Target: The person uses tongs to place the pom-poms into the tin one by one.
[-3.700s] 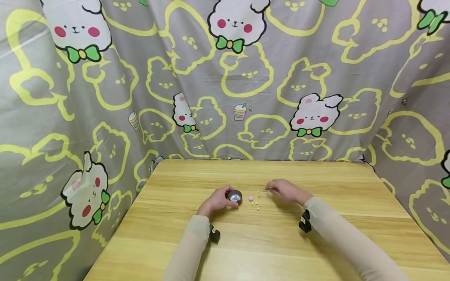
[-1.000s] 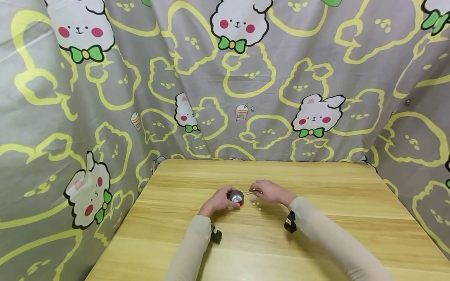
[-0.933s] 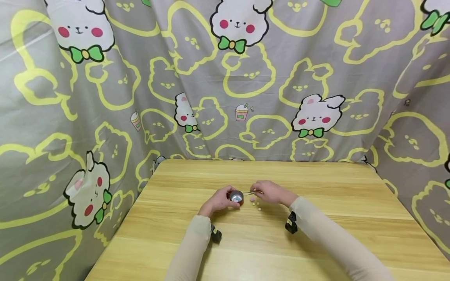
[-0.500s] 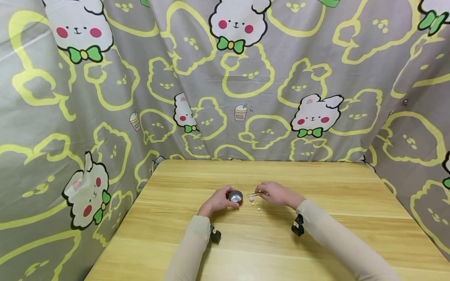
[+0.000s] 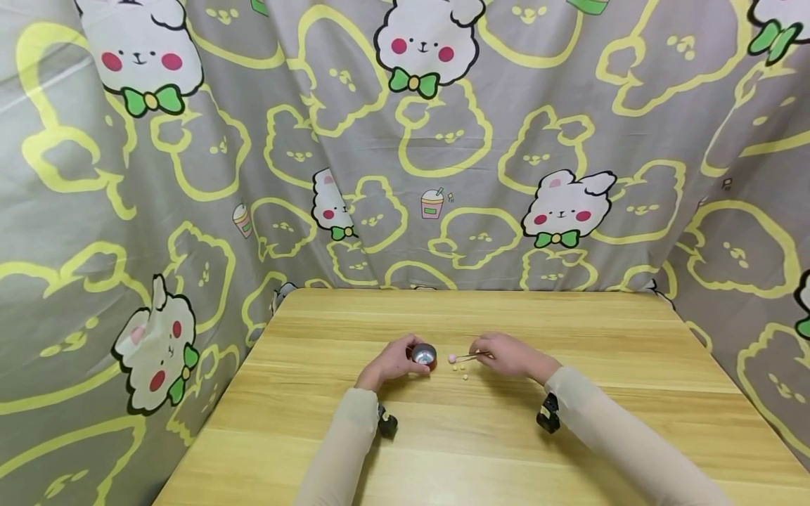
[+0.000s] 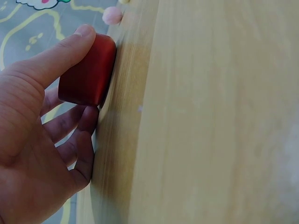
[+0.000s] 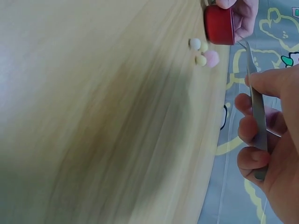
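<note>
My left hand [image 5: 394, 360] grips a small round red tin [image 6: 88, 70] from its left side, thumb near and fingers behind. In the head view the tin's silvery inside faces up; what lies at its bottom is too small to tell. My right hand [image 5: 509, 357] pinches metal tweezers [image 7: 258, 121], whose tips point left. In the head view the tips are close to a pink pompom [image 5: 452, 358]; whether they touch it I cannot tell. Beside it on the table sit two yellow pompoms [image 7: 201, 60] and a whitish pompom [image 7: 195, 44].
The wooden table [image 5: 405, 450] runs back to a grey curtain [image 5: 380, 140] with yellow outlines and cartoon bears. A black wrist camera [image 5: 548, 413] sits on each sleeve. The pompoms lie between the tin and my right hand.
The right hand with the tweezers has drawn back rightward from the tin's rim, and the tips have lowered toward the pink pompom. The left hand and tin hold their place.
</note>
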A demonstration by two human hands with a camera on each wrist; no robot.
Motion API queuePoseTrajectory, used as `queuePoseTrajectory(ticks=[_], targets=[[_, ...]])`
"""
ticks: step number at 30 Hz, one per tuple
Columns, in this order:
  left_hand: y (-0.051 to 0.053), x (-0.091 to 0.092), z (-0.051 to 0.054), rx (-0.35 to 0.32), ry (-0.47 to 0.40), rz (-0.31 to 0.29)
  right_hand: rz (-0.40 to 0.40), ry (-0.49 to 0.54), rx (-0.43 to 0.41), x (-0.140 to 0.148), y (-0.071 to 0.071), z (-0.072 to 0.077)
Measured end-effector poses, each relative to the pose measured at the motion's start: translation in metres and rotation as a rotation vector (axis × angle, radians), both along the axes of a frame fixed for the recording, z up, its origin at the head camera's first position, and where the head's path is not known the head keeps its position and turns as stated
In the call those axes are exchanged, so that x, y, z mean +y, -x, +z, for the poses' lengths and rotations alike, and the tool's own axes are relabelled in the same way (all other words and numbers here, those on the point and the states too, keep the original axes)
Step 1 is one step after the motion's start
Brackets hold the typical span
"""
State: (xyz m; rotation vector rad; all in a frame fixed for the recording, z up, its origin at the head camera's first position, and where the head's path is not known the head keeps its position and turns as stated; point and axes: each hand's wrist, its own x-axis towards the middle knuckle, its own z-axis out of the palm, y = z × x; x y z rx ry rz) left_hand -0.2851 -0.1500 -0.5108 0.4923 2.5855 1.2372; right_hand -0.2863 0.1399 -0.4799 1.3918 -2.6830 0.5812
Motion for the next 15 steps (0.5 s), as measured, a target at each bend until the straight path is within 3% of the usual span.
queuePoseTrajectory(ticks=[15], targets=[[-0.001,0.000,0.001,0.004,-0.002,-0.008,-0.022,-0.003,-0.018,0.011,-0.004,-0.011]])
